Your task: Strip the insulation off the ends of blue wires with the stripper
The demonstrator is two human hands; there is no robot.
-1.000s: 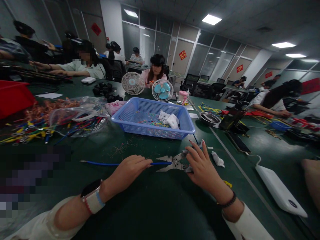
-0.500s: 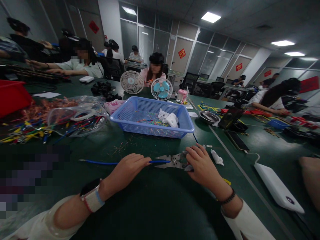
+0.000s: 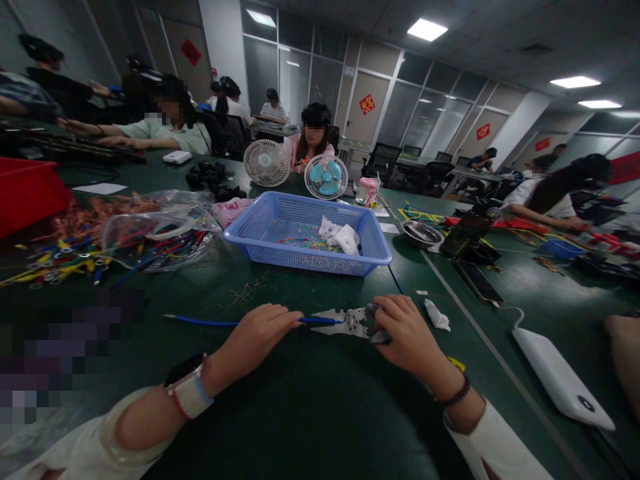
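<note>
One red bin (image 3: pixel 33 197) stands at the far left of the green table (image 3: pixel 300 420), with a heap of copper strands (image 3: pixel 105 217) beside it. Colourful cables (image 3: pixel 60 263) with ring ends lie in front, next to a clear plastic bag (image 3: pixel 163 227). A blue wire (image 3: pixel 200 322) runs sideways from its pale tip into the left hand (image 3: pixel 260 333), whose fingers are closed around it. Beyond that hand sits a blue basket (image 3: pixel 305 259) containing coloured scraps. The wire's right end lies between the jaws of metal pliers (image 3: pixel 353 321); I cannot tell whether they bite it. The right hand (image 3: pixel 407 337) is clasped around the pliers' handles. Near it are a crumpled white tissue (image 3: pixel 437 315), then a phone (image 3: pixel 479 281) and a white power bank (image 3: pixel 563 380).
</note>
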